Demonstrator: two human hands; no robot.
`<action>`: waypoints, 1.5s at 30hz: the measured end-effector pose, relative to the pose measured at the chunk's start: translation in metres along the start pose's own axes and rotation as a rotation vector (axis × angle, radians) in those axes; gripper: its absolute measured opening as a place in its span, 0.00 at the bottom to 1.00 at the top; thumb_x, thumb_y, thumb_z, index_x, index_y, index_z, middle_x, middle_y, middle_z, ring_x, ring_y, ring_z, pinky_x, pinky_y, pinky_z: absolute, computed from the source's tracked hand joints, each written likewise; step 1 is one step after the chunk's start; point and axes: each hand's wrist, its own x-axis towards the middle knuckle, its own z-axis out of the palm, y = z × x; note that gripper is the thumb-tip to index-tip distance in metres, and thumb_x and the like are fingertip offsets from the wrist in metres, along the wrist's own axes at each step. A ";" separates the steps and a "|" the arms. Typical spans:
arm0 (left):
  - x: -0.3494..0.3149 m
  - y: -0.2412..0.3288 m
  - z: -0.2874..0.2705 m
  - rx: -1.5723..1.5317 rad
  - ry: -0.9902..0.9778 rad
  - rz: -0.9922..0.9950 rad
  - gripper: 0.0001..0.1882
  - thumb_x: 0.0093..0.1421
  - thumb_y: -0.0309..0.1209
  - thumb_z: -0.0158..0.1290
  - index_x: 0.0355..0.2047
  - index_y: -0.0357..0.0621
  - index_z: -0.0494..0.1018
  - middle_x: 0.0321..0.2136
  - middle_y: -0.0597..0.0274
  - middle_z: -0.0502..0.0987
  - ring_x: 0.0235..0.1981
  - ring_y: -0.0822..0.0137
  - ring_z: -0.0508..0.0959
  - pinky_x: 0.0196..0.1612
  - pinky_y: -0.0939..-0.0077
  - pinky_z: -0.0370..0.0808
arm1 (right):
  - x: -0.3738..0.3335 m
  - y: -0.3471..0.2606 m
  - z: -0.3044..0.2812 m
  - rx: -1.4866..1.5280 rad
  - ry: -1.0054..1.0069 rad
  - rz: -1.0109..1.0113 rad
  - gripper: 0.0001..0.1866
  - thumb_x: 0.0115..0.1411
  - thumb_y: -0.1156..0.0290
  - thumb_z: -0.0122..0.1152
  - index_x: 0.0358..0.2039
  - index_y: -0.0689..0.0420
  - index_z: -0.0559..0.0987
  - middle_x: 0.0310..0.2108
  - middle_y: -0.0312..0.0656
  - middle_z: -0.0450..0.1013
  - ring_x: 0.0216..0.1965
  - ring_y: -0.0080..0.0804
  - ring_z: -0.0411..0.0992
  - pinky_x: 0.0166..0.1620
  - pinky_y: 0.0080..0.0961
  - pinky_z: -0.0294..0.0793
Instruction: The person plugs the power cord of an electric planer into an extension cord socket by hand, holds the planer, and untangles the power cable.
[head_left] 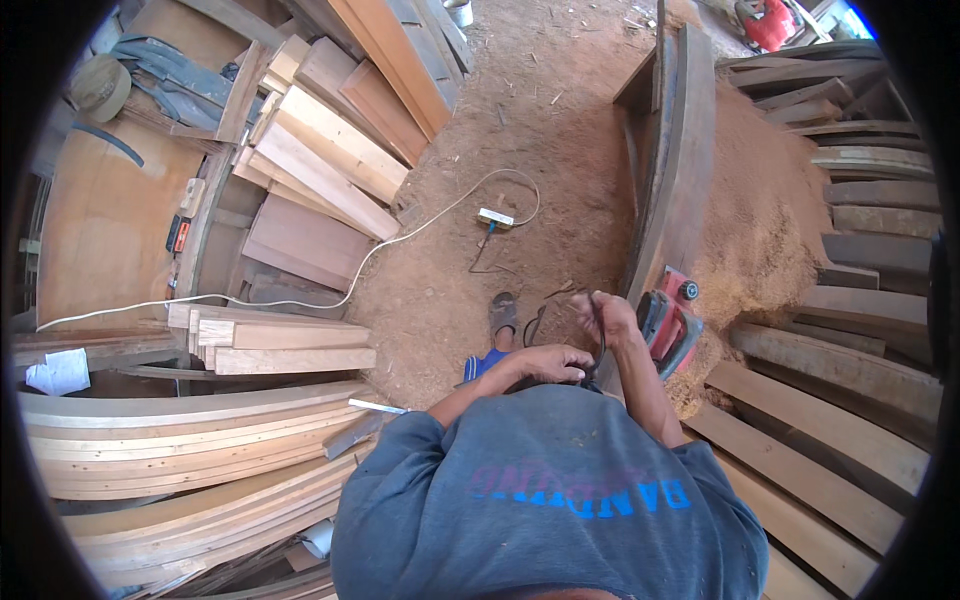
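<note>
Apparently arranging black cord (602,347) at lower centre, with right hand (613,315) closed on it and left hand (553,364) curled, hold unclear; next, probably, draw slack clear of red handheld power tool (666,331).

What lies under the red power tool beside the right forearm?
The red power tool appears to rest on the long wooden beam, with sawdust alongside. Its underside and whatever is directly beneath it are covered.

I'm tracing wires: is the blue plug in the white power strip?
In, apparently: the blue plug meets the white power strip, dark cord trailing.
</note>
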 end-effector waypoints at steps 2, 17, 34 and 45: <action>0.003 -0.025 0.008 -0.122 0.130 0.060 0.20 0.68 0.43 0.46 0.51 0.40 0.71 0.41 0.59 0.78 0.41 0.67 0.77 0.45 0.67 0.74 | -0.019 -0.016 0.019 -0.029 -0.034 -0.079 0.13 0.69 0.69 0.44 0.43 0.63 0.76 0.20 0.34 0.70 0.18 0.23 0.66 0.23 0.18 0.69; -0.130 -0.056 -0.343 -1.485 1.485 0.275 0.31 0.70 0.56 0.27 0.27 0.45 0.68 0.19 0.62 0.72 0.13 0.73 0.63 0.14 0.79 0.59 | -0.098 -0.003 0.022 -1.131 -0.635 -0.242 0.15 0.60 0.74 0.52 0.46 0.64 0.77 0.33 0.42 0.75 0.37 0.30 0.73 0.44 0.27 0.72; -0.203 -0.078 -0.286 0.282 1.482 -0.063 0.20 0.70 0.46 0.41 0.27 0.47 0.69 0.17 0.70 0.66 0.18 0.75 0.66 0.19 0.74 0.64 | -0.083 -0.071 -0.092 -1.335 0.488 -0.834 0.17 0.62 0.67 0.51 0.45 0.63 0.78 0.43 0.55 0.74 0.48 0.48 0.73 0.54 0.38 0.70; -0.108 -0.240 -0.097 -0.861 1.414 -0.520 0.11 0.66 0.35 0.47 0.26 0.47 0.69 0.14 0.68 0.65 0.11 0.70 0.63 0.16 0.70 0.62 | -0.106 -0.067 -0.108 -1.232 0.851 -0.786 0.26 0.60 0.58 0.56 0.54 0.63 0.73 0.49 0.58 0.71 0.49 0.53 0.71 0.55 0.43 0.67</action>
